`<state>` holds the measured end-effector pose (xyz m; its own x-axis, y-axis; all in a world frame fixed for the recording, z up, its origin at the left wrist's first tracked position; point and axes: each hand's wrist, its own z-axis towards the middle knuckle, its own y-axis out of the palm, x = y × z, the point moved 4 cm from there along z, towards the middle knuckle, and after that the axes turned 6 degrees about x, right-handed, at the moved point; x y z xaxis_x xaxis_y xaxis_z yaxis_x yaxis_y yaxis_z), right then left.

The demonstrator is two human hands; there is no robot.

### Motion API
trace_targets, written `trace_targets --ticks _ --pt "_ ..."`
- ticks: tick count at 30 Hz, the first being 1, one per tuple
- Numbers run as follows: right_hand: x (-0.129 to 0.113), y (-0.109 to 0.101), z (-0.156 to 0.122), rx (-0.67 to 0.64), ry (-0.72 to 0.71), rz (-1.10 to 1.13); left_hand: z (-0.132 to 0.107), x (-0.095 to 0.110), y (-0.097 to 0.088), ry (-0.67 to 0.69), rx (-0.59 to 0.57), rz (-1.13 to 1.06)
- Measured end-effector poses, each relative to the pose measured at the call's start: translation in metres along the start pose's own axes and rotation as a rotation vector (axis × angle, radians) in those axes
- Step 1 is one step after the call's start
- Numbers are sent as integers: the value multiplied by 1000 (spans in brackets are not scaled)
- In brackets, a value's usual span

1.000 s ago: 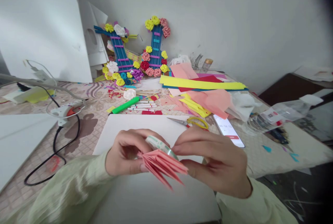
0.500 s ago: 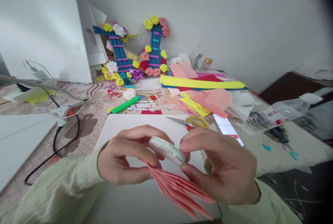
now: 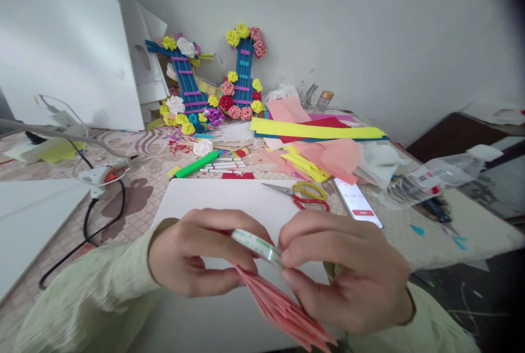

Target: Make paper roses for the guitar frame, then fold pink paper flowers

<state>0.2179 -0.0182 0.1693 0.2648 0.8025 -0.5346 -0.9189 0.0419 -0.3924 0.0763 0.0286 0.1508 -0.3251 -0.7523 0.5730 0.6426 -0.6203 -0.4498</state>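
My left hand (image 3: 213, 252) pinches one end of a pink folded paper bundle (image 3: 283, 309) between thumb and finger. Its layers fan out downward to the right, below my right hand (image 3: 344, 271). Between the hands is a roll of clear tape (image 3: 258, 246) with green marks on its rim, tilted nearly edge-on. My right thumb and fingertips grip the roll's right end, while its left end rests against my left fingers. Beneath both hands lies a white board (image 3: 229, 194). Scissors (image 3: 301, 193) with yellow and red handles lie partly open on its far edge.
Two blue guitar shapes with paper flowers (image 3: 244, 77) lean at the back. A green marker-like stick (image 3: 197, 164), paper strips (image 3: 320, 129), a phone (image 3: 359, 205) and a plastic bottle (image 3: 438, 178) lie beyond the board. A power strip (image 3: 100, 175) with cables is at left.
The tape roll has turned more edge-on and sits slightly lower. Both hands have dropped a little, uncovering the scissors' red handle. The pink paper bundle has tilted more steeply downward.
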Motion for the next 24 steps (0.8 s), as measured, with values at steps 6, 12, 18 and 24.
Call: trace_targets --ticks 6,12,18,24 --pt "-6 -3 3 47 -49 -17 -9 -2 4 -68 54 -103" --pt "-8 -4 0 41 -42 -12 -12 -4 6 -58 81 -109" --pt "-5 -2 -5 46 -47 -1 -9 -4 6 -63 63 -87" --pt "0 -3 -4 43 -26 18 -10 -5 8 -91 80 -73"
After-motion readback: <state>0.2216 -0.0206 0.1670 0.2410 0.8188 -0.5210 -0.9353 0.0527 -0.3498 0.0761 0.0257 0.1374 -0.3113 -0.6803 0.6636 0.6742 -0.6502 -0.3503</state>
